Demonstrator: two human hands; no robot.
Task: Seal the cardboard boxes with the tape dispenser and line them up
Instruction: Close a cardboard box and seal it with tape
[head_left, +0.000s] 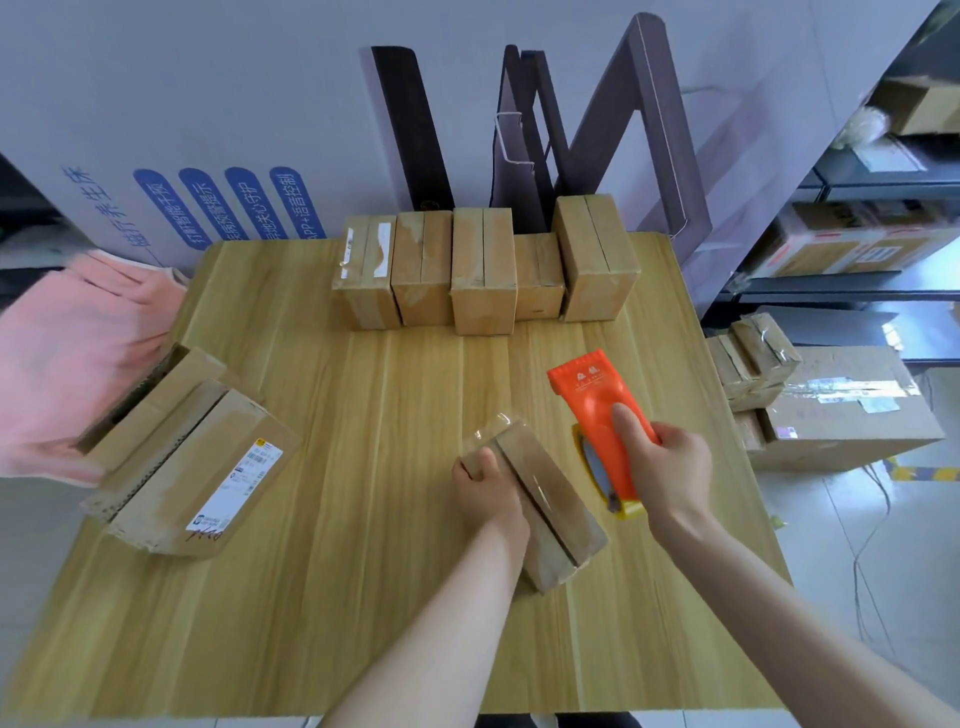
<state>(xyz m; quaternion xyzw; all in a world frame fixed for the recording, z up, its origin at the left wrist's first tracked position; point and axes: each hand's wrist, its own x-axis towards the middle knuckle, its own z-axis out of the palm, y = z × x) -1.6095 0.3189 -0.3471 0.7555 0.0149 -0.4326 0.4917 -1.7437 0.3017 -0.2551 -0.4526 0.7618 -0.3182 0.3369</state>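
**Box in one hand, tape dispenser in the other at a packing table**

Near the middle of the table (363, 415), the left hand (485, 486) grips a small cardboard box (550, 499) by its far left end, fingers curled round the edge. Clear tape lies along the seam, and the box's long axis slants from near right to far left. Just right of it, the right hand (670, 467) holds the orange tape dispenser (597, 400), fingers wrapped round its body, thumb on top, toothed end pointing far. The left hand looks best placed to carry the box straight ahead to the row of five boxes (483, 270) along the far edge. Two larger boxes (192, 452) lie at the left.
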